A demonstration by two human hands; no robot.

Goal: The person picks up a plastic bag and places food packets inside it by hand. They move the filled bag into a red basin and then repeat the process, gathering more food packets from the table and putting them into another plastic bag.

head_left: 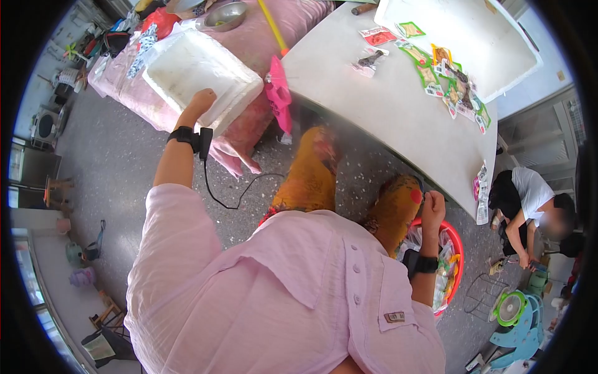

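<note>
My left hand (200, 103) is closed at the near side of a white foam box (240, 87), its fingers curled; whether it grips the box wall or something small is hidden. My right hand (434, 209) is also closed, near the edge of the white table (349, 75) and above a red basket (460, 258) with packets in it. What that hand holds, if anything, does not show. Several snack packets (430, 78) lie on the table in front of a larger white foam box (461, 37).
A pink bag (278, 93) hangs between the pink-covered surface (255, 47) and the table. A metal bowl (225, 16) sits on the pink cover. To the right another person (529, 199) bends down near a green fan (511, 308). A black cable (230, 204) trails from my left wrist.
</note>
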